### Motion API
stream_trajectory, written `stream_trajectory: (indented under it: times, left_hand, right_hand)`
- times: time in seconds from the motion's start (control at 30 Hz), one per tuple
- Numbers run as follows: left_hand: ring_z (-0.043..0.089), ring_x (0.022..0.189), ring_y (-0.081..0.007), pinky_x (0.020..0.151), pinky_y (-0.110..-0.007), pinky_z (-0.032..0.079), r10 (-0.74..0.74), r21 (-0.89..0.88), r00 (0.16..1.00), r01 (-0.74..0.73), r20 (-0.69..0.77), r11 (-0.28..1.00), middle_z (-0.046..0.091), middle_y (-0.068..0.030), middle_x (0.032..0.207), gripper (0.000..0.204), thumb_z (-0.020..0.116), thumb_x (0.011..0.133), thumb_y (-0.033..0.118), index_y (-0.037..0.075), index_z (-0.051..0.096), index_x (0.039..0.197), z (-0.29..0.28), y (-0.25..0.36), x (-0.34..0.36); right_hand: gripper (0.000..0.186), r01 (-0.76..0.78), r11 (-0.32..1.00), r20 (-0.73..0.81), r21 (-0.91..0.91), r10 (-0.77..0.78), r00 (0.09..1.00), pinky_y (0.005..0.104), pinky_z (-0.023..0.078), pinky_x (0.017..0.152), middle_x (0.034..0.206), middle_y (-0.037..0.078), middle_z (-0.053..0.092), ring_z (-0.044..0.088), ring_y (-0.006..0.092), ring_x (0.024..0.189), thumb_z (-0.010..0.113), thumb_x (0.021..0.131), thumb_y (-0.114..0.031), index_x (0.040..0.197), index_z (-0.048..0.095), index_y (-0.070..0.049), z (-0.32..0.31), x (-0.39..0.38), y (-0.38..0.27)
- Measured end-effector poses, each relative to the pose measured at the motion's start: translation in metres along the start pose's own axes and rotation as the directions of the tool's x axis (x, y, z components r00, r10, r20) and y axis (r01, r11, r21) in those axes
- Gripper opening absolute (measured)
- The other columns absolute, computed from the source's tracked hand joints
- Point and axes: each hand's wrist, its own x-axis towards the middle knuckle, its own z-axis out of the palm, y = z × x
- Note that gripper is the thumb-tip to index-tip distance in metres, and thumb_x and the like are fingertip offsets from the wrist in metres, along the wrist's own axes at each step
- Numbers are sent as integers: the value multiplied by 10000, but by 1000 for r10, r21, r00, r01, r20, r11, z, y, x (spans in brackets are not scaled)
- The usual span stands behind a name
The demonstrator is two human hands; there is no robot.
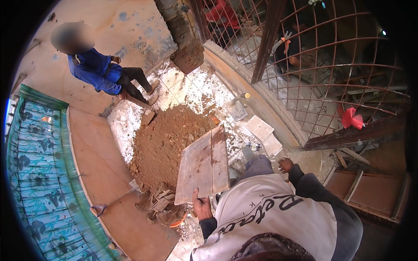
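Observation:
My left hand (201, 206) grips the lower left part of a pale, stained board (196, 163) split by a lengthwise line, tilted at my left side over a mound of brown soil (154, 139). My right hand (285, 165) hangs beside my right leg, its fingers loosely curled apart with nothing visible in them, near some pale tiles (259, 128) lying on the floor. Below the board lie wood scraps and a container (167, 214), partly hidden.
A co-worker in blue (93, 71) holds a tool by the soil. Behind a metal grille (331, 78) at the right are two more people (220, 19). A low ledge (91, 156) and turquoise curtain (37, 174) line the left. A wooden frame (365, 191) lies lower right.

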Motion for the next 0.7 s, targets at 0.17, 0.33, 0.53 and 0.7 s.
stream_trajectory:
  times: [0.17,0.33,0.53,0.7]
  left_hand:
    - [622,1140,-295,1032,-505,474,15,-77,999,-12,37,997,659,-117,1217,435,760,819,87,24,588,1213,-8,-1,7]
    - [619,1161,-307,1012,-500,508,3,-134,1000,-7,-25,991,653,-126,1240,451,741,829,51,17,571,1245,0,-2,10]
    - [600,1211,-317,1040,-511,506,78,-51,996,-77,35,996,617,-140,1306,520,728,839,42,8,516,1313,0,4,14]
    - [595,1217,-321,1045,-516,503,74,-1,995,-74,73,997,597,-144,1335,539,722,838,31,7,497,1328,32,-1,12]
  right_hand:
    - [289,55,997,20,-57,-54,998,402,510,546,919,124,604,591,219,660,598,968,-286,1166,559,-79,4,1,-17]
    - [344,108,985,38,-131,-104,994,391,517,550,926,108,603,583,209,655,600,975,-337,1181,554,-65,15,5,-52]
    - [743,219,976,253,-19,-207,945,496,560,866,1261,193,516,589,330,1070,641,923,-591,1408,452,-62,144,-39,-141]
    - [1127,163,986,520,17,-148,841,641,359,1090,1619,331,95,252,491,1469,572,873,-748,1591,89,-27,259,-95,-196]
